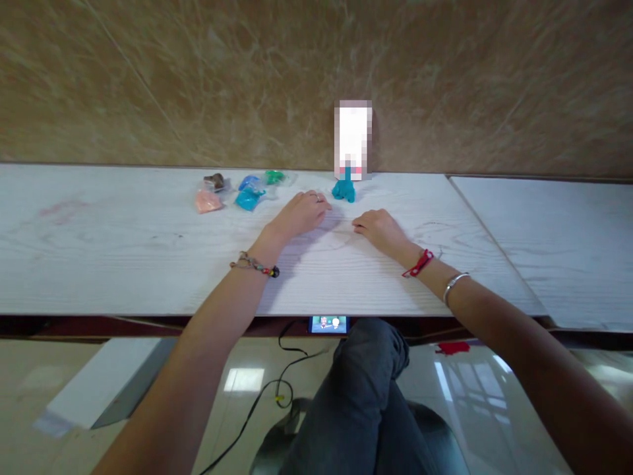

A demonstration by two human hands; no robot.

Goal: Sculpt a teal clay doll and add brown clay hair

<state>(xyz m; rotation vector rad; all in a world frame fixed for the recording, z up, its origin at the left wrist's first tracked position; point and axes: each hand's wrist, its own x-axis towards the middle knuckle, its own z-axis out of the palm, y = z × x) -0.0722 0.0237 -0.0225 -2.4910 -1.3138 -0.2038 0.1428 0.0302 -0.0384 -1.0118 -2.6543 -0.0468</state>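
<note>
My left hand [307, 212] rests low over the white tabletop, palm down, its fingers curled together and a ring on one of them. Opposite it, my right hand [382, 229] has its fingers pressed together, pointing left. Whatever either hand may hold is hidden beneath the fingers. A gap of bare tabletop separates the two hands. Just beyond them stands a teal lump of modelling clay [343, 191] with a narrow piece sticking up; neither hand touches it.
Bagged clay lies left of my hands: peach [208, 201], brown [215, 181], light blue [250, 197], darker blue [249, 181] and green [273, 176]. A blurred-out upright rectangle [353, 135] leans on the wall. A lit phone [329, 324] lies below the table edge.
</note>
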